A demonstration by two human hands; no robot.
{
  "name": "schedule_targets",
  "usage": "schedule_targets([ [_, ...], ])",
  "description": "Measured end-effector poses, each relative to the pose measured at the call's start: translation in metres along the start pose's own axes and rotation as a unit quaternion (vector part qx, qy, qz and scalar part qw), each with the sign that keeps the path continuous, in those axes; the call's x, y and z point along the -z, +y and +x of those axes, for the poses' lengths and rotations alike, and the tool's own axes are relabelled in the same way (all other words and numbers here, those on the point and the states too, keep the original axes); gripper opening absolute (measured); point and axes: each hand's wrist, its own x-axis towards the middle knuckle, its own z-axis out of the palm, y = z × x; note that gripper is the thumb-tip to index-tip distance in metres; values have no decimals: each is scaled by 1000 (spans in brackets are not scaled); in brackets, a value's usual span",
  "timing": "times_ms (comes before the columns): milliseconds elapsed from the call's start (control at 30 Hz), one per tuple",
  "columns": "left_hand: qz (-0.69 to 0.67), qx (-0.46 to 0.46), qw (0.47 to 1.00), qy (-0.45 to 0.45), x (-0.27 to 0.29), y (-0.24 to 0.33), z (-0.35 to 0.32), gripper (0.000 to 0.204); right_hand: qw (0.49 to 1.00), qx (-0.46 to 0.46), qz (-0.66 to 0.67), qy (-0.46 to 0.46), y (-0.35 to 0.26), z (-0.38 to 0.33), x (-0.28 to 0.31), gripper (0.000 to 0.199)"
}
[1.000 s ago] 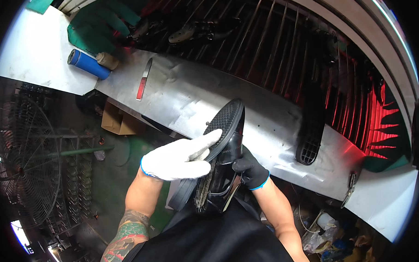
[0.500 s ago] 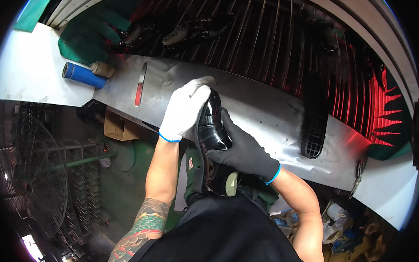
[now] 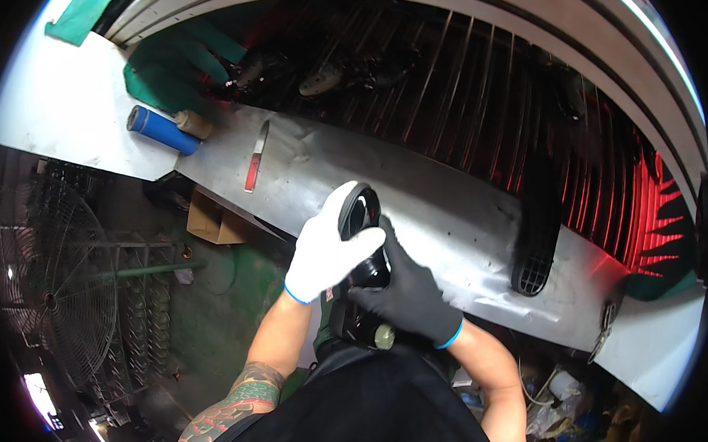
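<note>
A glossy black shoe (image 3: 373, 275) is held in front of my body, its toe pointing away from me and a pale green piece showing at its heel end. My left hand (image 3: 325, 253), in a white glove, wraps the left side of the toe with the thumb laid across the top. On the right side, my right hand (image 3: 420, 300), in a dark grey glove, grips the shoe's middle. Both hands are closed on it, and they cover much of its upper. Beyond the right hand, a black shoe sole (image 3: 533, 258) lies across the metal table's edge.
On the metal table (image 3: 448, 201) lies a red-handled knife (image 3: 255, 157), with a blue roll (image 3: 164, 130) farther left. Black shoes (image 3: 324, 78) sit on the dark rollers behind, under red light at the right. A large fan (image 3: 51, 296) stands at lower left.
The shoe and both hands have come nearer my body. My left thumb now lies across the shoe's top, and the toe is tilted differently. The whole view has shifted slightly.
</note>
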Motion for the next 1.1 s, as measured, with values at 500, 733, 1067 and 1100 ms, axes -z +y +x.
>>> schedule_targets([
  [500,-226,-96,958,146,15,27,-59,75,685,30,716,131,70,28,61,32],
  [733,198,-165,966,-21,-6,-3,-62,97,898,32,403,175,31,13,104,34],
  [1067,-435,-99,892,-72,22,55,31,113,925,189,309,113,-40,31,72,112],
  [1100,-443,-122,885,-68,18,55,35,106,928,184,307,102,-43,29,70,119],
])
